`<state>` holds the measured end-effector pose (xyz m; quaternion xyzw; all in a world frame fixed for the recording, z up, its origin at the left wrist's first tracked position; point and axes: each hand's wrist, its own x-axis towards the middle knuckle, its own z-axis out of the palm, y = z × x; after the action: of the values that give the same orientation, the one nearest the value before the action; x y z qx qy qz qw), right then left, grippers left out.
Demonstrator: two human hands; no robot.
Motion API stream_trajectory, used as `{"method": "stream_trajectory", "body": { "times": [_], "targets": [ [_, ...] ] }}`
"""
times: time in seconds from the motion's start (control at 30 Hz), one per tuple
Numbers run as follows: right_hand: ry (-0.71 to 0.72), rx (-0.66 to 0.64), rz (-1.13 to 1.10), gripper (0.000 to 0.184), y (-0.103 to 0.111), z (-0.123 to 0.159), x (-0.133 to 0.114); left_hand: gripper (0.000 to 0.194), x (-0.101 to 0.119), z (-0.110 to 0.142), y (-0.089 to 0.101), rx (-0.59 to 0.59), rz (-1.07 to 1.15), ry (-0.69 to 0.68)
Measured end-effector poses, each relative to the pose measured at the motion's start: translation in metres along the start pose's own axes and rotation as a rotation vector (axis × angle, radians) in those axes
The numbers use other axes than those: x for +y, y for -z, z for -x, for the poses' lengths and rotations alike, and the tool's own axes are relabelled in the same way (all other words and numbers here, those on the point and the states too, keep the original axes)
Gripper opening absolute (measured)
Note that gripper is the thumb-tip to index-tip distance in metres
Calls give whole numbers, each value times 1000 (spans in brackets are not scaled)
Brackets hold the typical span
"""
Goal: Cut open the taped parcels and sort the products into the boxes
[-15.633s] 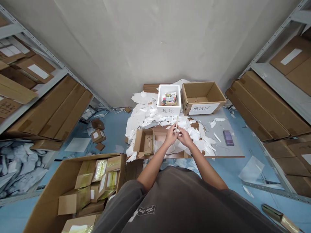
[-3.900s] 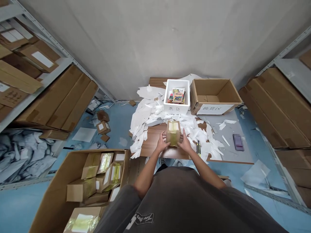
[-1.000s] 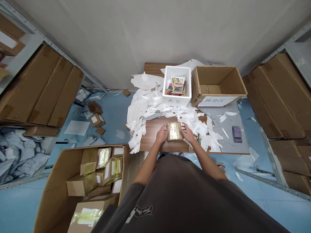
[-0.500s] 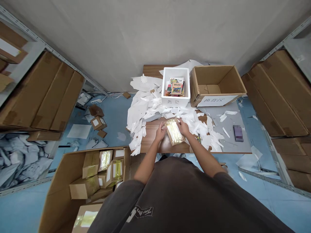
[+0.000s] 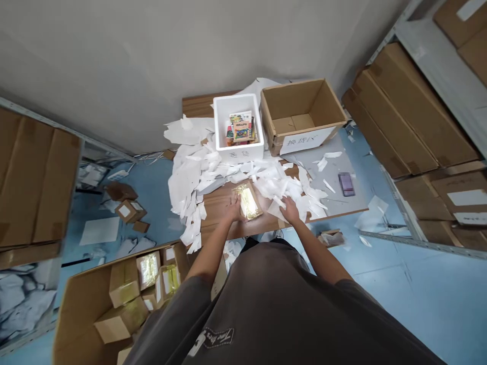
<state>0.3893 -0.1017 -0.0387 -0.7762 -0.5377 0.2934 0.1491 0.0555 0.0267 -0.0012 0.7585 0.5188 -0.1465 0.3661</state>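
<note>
Your shirt print [image 5: 218, 337] starts "Time", the rest unclear. Your left hand [image 5: 234, 208] touches the taped parcel [image 5: 249, 202] on the counter [image 5: 216, 201] before the white bin [image 5: 253, 153]. Your right hand [image 5: 290, 209] has left that parcel for the paper scraps [image 5: 274, 181]; whether either hand's fingers grasp anything, I can't tell. Right of the bin, the carton's [image 5: 292, 101] handwriting [image 5: 307, 141] is blurred.

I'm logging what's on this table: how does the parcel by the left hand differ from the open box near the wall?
The parcel is small and flat; the open box is big and deep. The parcel is closed, with a shiny top; the open box shows its inside. The parcel is at the left hand; the open box stands beside a white tub. Both are brown cardboard.
</note>
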Motion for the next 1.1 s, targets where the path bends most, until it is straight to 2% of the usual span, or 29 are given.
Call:
{"method": "stream_trajectory", "body": {
  "times": [0.07,0.17,0.27,0.4,0.5,0.63,0.8,1.0,1.1],
  "targets": [
    [-149,12,25,58,7,9,30,159,2,-9,7,5,-51,27],
    [-326,-70,73,51,9,13,61,159,4,-15,13,13,-113,59],
    [-385,-159,86,50,2,6,73,155,8,-12,13,7,-162,106],
    [-388,-175,113,46,-10,-9,72,154,18,-6,14,11,-213,137],
    [-408,-186,144,39,-10,-13,65,161,26,-5,15,-18,-229,174],
    [-445,-151,126,38,4,-10,46,167,34,-3,14,-25,-235,202],
    [-296,97,74,44,27,-12,6,169,37,7,8,17,-168,173],
    [-294,325,92,49,66,-8,-32,170,38,12,9,20,-89,148],
    [-139,409,99,56,87,-9,-56,168,39,13,9,24,-56,125]
  ]
}}
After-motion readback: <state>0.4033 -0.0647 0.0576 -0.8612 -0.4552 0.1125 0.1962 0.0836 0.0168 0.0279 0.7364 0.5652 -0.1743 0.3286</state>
